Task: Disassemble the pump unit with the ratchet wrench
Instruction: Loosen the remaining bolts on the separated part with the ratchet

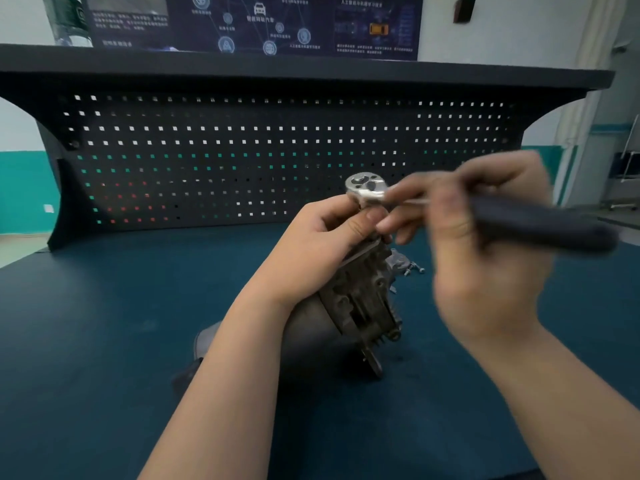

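The pump unit [360, 299], a grey metal casting with fins and a dark cylindrical body, stands tilted on the blue bench top. My left hand [322, 237] grips its upper end, thumb and fingers curled just under the wrench head. The ratchet wrench [367, 188] has a shiny round head above the pump's top and a dark handle [540, 223] reaching to the right. My right hand [485, 237] holds the wrench by its shaft and handle and is blurred by motion. The socket and the bolt beneath the head are hidden by my fingers.
A small metal part and loose screws [408, 266] lie on the bench just behind the pump. A dark perforated back panel [242, 161] with a shelf above it closes the far side of the bench [104, 323].
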{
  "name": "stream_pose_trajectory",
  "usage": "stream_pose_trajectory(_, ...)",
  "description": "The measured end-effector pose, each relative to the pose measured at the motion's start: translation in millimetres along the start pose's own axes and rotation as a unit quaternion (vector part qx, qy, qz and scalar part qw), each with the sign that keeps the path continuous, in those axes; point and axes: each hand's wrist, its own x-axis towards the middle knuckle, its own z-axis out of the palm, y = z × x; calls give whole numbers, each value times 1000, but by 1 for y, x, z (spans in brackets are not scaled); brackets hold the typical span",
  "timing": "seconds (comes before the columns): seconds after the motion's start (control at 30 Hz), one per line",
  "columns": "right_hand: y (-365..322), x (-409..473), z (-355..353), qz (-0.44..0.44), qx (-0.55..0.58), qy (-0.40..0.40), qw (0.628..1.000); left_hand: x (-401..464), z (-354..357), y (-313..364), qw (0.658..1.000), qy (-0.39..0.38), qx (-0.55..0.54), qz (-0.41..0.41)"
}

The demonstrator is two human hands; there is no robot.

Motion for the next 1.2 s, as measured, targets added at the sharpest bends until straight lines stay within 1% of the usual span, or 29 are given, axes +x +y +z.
stream_pose_trajectory(0.1, 8, 17, -8, 69, 112, 18, 991, -1, 0, 1, 1000, 7, 4, -11)
stream_pose_trajectory(0.13, 12, 24, -9, 105, 151, 38, 982, -1, 0, 1, 1000, 7, 0, -17)
stream_pose_trajectory(0.17, 17, 33, -8, 156, 198, 67, 965, -1, 0, 2, 1000, 7, -4, -23)
stream_pose_trajectory(0.23, 30, 49, -7, 285, 296, 110, 905, -1, 1, 1, 999, 12, -7, -29)
stream_pose_trajectory(0.3, 43, 61, -7, 393, 362, 99, 840, 0, 1, 2, 999, 16, -9, -30)
stream_pose_trajectory(0.33, 48, 64, -5, 423, 381, 86, 818, 0, 2, 3, 999, 16, -12, -29)
stream_pose_trajectory(0.37, 52, 65, -4, 439, 394, 76, 804, 0, 2, 3, 999, 18, -14, -28)
stream_pose_trajectory(0.4, 54, 64, -1, 444, 401, 77, 797, 1, 2, 3, 999, 21, -16, -29)
stream_pose_trajectory(0.47, 51, 59, 3, 437, 385, 116, 805, 1, 2, 3, 999, 27, -20, -33)
stream_pose_trajectory(0.57, 37, 44, 6, 364, 300, 207, 857, 2, 2, 2, 999, 31, -10, -28)
stream_pose_trajectory(0.63, 24, 32, 7, 297, 251, 222, 894, 2, 2, 2, 999, 31, 2, -23)
stream_pose_trajectory(0.7, 11, 20, 10, 219, 196, 200, 935, 2, 2, 2, 1000, 23, 9, -15)
stream_pose_trajectory(0.73, 5, 14, 13, 168, 154, 171, 959, 2, 2, 2, 1000, 19, 9, -11)
stream_pose_trajectory(0.77, 1, 8, 14, 107, 102, 127, 981, 2, 2, 2, 1000, 17, 8, -3)
stream_pose_trajectory(0.8, -1, 3, 16, 47, 51, 73, 995, 2, 2, 3, 1000, 16, 4, 7)
stream_pose_trajectory(0.83, -2, -2, 16, -3, 9, 26, 1000, 1, 2, 3, 1000, 16, 4, 17)
stream_pose_trajectory(0.87, 0, -5, 16, -32, -15, 5, 999, 1, 2, 3, 1000, 15, 7, 25)
stream_pose_trajectory(0.93, 2, -3, 12, -26, 8, 33, 999, 1, 1, 2, 1000, 12, 11, 24)
stream_pose_trajectory(1.0, 6, 3, 8, 12, 65, 59, 996, 1, 1, 1, 1000, 12, 10, 11)
stream_pose_trajectory(1.07, 13, 11, 6, 67, 124, 99, 985, 0, 2, 1, 1000, 15, 9, 3)
stream_pose_trajectory(1.13, 22, 23, 5, 144, 174, 153, 962, 0, 2, 2, 1000, 11, 8, -4)
stream_pose_trajectory(1.2, 33, 38, 5, 234, 231, 179, 927, 0, 2, 2, 1000, 13, 11, -7)
